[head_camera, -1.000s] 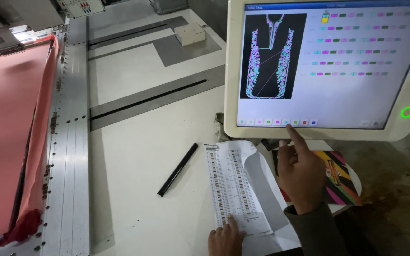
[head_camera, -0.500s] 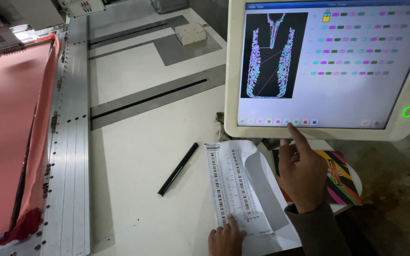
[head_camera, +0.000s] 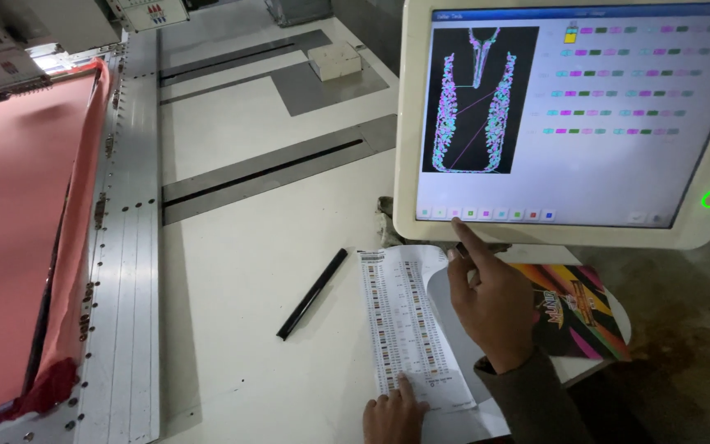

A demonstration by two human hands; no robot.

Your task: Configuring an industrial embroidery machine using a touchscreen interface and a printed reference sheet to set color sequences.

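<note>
At lower centre of the frame the left hand lies flat, gripping nothing, one finger marking a row on the colour chart sheet on the counter; the right hand, forefinger out and holding nothing, could tap the wrong swatch along the touchscreen bottom

Right hand raised, index finger extended upward — left hand seemingly flat, one fingertip forward.

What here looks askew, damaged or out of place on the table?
Nothing looks damaged or spilled. The black pen lies loose and diagonal on the white table, apart from the printed chart under the left hand. The right hand points at the screen.
</note>
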